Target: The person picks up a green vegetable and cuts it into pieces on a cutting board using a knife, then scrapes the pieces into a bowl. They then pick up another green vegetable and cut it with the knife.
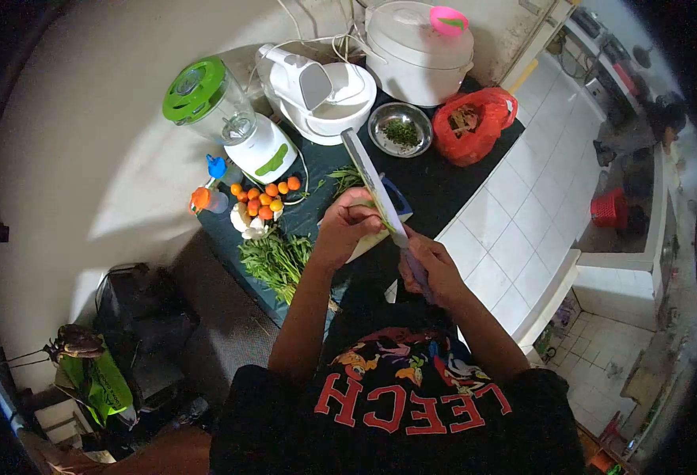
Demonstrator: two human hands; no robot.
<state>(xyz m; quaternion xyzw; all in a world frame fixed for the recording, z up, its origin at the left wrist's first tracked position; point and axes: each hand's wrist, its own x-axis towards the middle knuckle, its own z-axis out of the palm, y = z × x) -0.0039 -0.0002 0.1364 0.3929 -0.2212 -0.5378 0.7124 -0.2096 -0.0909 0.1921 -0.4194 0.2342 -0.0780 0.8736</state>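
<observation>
My right hand (435, 273) is closed round the handle of a large knife (377, 186), its blade pointing up and to the left. My left hand (348, 226) has its fingers bent together beside the blade, pinching a thin green stem (381, 218). Under both hands lies a pale cutting board (366, 247), partly hidden. Cut green leaves (347, 180) lie just beyond my left hand. A bunch of leafy greens (273, 265) rests on the dark table to the left. Chopped greens sit in a metal bowl (400, 130) further back.
At the back left stands a blender (261, 146), near orange tomatoes (266, 199), garlic (245, 222) and small bottles (210, 198). A white mixer (309, 83), a large white container (419, 59) and a red plastic bag (475, 127) line the back. The table edge runs along the right.
</observation>
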